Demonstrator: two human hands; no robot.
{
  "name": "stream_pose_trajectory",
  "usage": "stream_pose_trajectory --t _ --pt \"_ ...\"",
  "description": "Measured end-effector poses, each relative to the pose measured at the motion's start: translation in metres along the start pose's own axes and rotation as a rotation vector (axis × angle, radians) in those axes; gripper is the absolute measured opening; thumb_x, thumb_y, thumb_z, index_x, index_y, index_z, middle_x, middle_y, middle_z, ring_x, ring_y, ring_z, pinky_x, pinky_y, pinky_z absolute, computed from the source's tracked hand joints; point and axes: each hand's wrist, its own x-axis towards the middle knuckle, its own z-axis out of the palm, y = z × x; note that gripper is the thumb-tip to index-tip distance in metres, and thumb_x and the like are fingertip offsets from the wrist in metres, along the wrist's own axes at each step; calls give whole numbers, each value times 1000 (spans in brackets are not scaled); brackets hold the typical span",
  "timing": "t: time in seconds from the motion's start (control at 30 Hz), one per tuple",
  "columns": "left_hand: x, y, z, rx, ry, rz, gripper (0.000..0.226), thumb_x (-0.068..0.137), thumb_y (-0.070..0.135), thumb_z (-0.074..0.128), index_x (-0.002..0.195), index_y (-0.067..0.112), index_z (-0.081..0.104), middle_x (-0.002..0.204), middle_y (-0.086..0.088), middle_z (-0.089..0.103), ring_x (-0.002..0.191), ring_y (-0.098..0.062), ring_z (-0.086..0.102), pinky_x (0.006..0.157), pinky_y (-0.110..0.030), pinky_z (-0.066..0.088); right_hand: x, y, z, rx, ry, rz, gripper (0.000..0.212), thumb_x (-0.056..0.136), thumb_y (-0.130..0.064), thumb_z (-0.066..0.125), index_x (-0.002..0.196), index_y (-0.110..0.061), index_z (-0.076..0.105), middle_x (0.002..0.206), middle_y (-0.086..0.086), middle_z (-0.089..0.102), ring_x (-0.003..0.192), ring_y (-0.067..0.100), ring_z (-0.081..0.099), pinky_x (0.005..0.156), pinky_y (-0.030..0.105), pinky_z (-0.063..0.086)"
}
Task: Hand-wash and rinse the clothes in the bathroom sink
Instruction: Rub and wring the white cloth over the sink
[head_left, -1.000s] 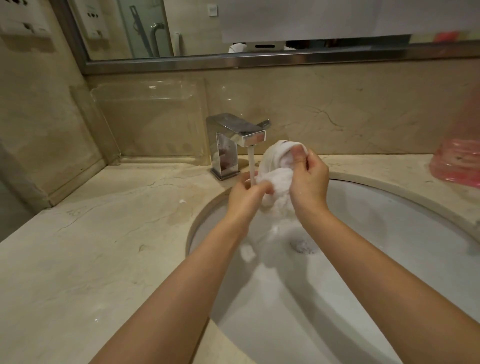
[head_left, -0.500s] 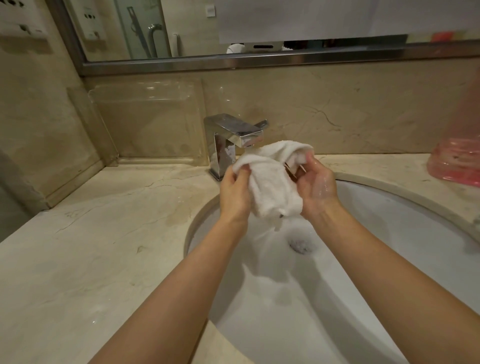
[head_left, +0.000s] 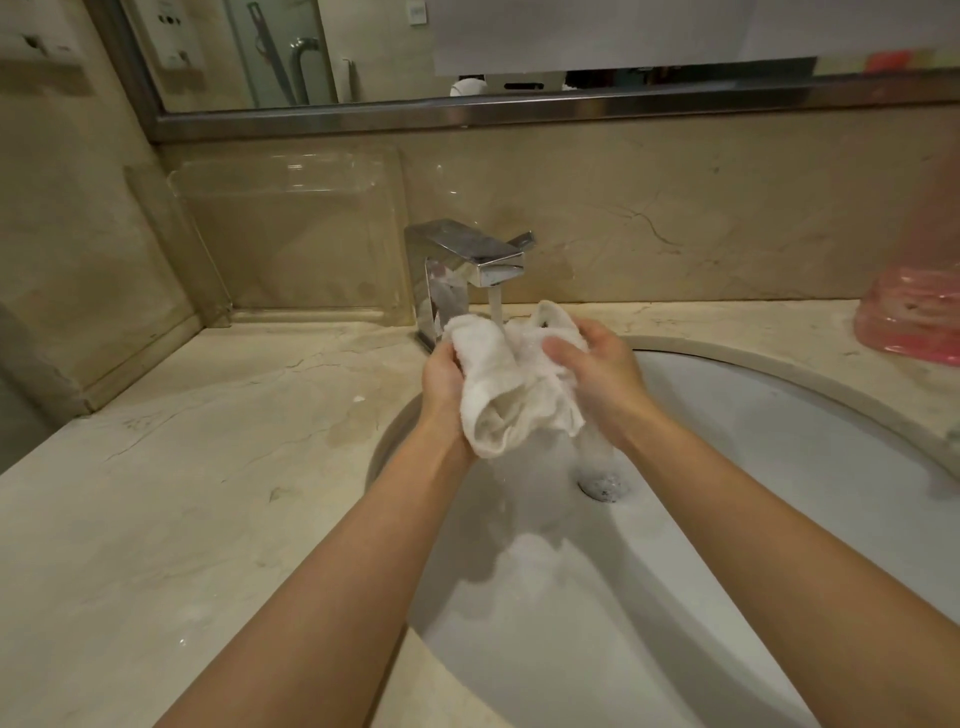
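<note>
A wet white garment (head_left: 511, 379) is held bunched up above the far left part of the sink (head_left: 779, 467), directly under the spout of the faucet (head_left: 470, 262), between the two hands. The left hand (head_left: 441, 379) grips the garment's left side, fingers curled round a rolled fold that hangs down past the wrist. The right hand (head_left: 597, 374) holds the right side, its thumb laid across the front of the cloth and its fingers wrapped behind (their tips are hidden by the fabric). A thin stream of water (head_left: 496, 304) runs from the spout onto the top of the garment, just between the hands. Below, water runs off the cloth toward the drain (head_left: 602, 486), which sits a little right of and nearer than the garment.

The sink is set into a beige marble counter (head_left: 208, 467). A clear plastic tray (head_left: 291, 234) leans against the far wall left of the faucet, and something pink and translucent (head_left: 914, 312) stands on the counter at the right edge. A mirror (head_left: 467, 52) runs along the wall above.
</note>
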Motion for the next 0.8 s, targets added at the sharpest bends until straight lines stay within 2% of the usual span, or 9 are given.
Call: stream_pose_trajectory --t 0.1,0.2,0.3,0.4,0.47,0.53,0.63,0.7,0.8 --pt "9 -1 -8 210 319 121 37 93 16 33 63 11 53 50 -3 59 53 -19 60 56 -26 48 5 -10 4 94 104 -83 35 94 -8 59 127 -21 56 118 1 63 104 18 64 87 35 57" --pt "4 -4 -3 324 303 147 40 92 27 35 60 12 55 60 -4 63 59 -18 61 61 -28 45 5 -19 11 156 83 -114 40 97 -14 57 136 -22 50 133 6 56 113 20 61 95 36 53" --pt "7 -7 -2 563 329 155 56 93 59 36 105 18 72 98 -2 74 87 -14 69 69 -25 49 5 -19 15 208 23 -103 43 98 -17 55 140 -23 46 136 9 54 114 21 61 99 39 51" --pt "11 -12 -5 771 372 214 89 69 77 51 137 20 53 134 0 59 122 -19 54 99 -33 41 3 -25 15 260 -26 -102 44 98 -15 54 141 -21 44 131 11 57 103 19 66 90 32 55" --pt "14 -13 -8 799 433 285 71 83 64 54 130 11 57 126 -3 61 117 -22 56 101 -36 42 5 -28 15 206 -23 -136 44 98 -14 54 141 -19 44 131 14 57 107 22 65 92 34 54" --pt "13 -8 -9 769 532 361 43 99 45 45 111 7 62 102 -5 63 98 -23 57 86 -32 43 6 -30 16 132 16 -187 44 97 -19 57 140 -21 47 135 14 55 121 25 57 103 40 47" --pt "14 -4 -12 640 621 396 36 104 38 36 100 11 59 80 0 54 83 -19 51 73 -30 39 8 -26 17 128 60 -208 51 88 -31 61 137 -29 49 142 10 50 132 24 47 110 44 40" --pt "13 -5 -9 695 602 330 37 101 44 36 104 11 53 86 2 55 86 -17 51 78 -30 39 8 -24 18 139 58 -203 50 93 -27 58 141 -27 45 145 7 46 134 21 44 112 43 38" --pt "17 -8 -9 682 501 268 69 70 60 51 122 14 57 114 -5 64 107 -27 59 99 -45 45 9 -26 19 181 36 -184 50 94 -27 57 142 -28 43 149 4 42 136 20 42 112 44 38"
